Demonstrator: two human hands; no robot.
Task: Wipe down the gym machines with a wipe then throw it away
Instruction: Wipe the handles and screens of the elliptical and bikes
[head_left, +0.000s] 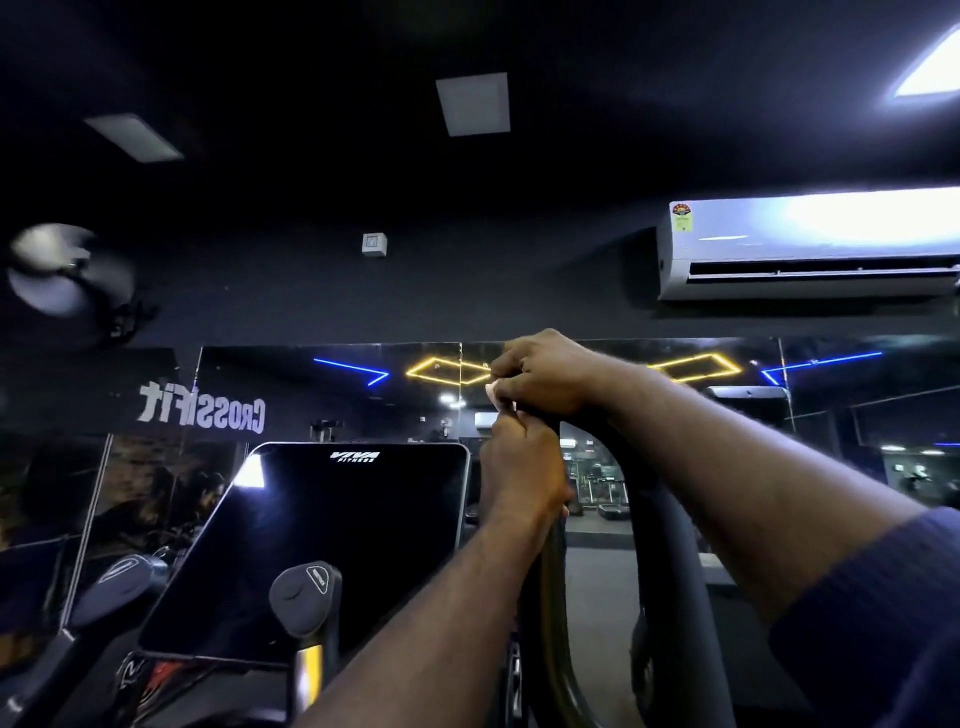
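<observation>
– Up near the middle of the frame, see the right hand (540, 374)? Its grip is curled over the top of the machine's dark handle (553, 623).
– And the wipe (497, 393)?
– Only a white scrap shows, pinched under those fingers against the handle, just above the left hand (519, 467).
– What about the left one?
– Its grip is wrapped round the handle, touching the right hand from below.
– What else is around?
– A black console screen (311, 545) tilts back at lower left, with a mirror (156, 395) behind it. An air conditioner (805, 244) hangs at upper right, and a blurred fan (62, 270) sits at the left edge.
</observation>
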